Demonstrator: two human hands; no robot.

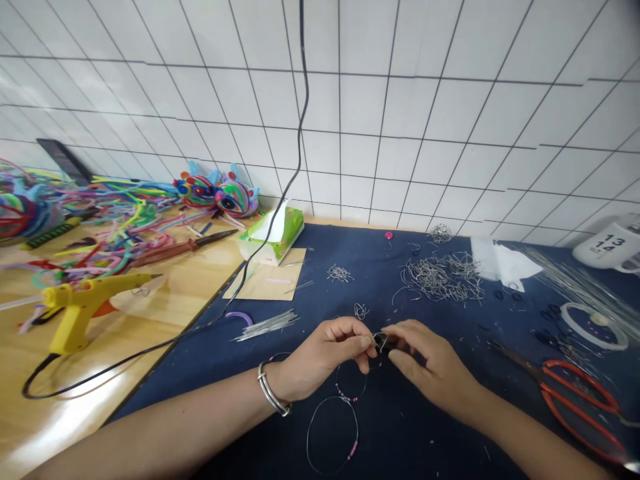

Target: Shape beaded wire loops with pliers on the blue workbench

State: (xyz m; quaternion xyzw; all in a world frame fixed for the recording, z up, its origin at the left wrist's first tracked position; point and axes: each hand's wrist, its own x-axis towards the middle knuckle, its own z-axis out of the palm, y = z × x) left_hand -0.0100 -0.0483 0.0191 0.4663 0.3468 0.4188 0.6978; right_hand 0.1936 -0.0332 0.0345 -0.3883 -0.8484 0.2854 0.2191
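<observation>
My left hand (345,343), with a silver bangle at its wrist, pinches a small bent wire piece (381,342) near the middle of the dark blue cloth. My right hand (425,353) is at the other side of that piece, thumb and fingers slightly apart around its right edge; whether they touch it is hard to tell. Below the hands hang or lie thin wire loops: a larger one with pink beads (353,450) and a smaller one with pink beads (355,399) above it. A small wire tangle (361,311) lies just beyond my left hand.
Red-handled scissors (580,393) lie right, near a white ring (567,313). Beyond the hands is a wire pile (440,277). Straight wires (270,325), a tissue pack (275,237) and a yellow glue gun (80,307) are left. A black cable (300,133) hangs down across the view.
</observation>
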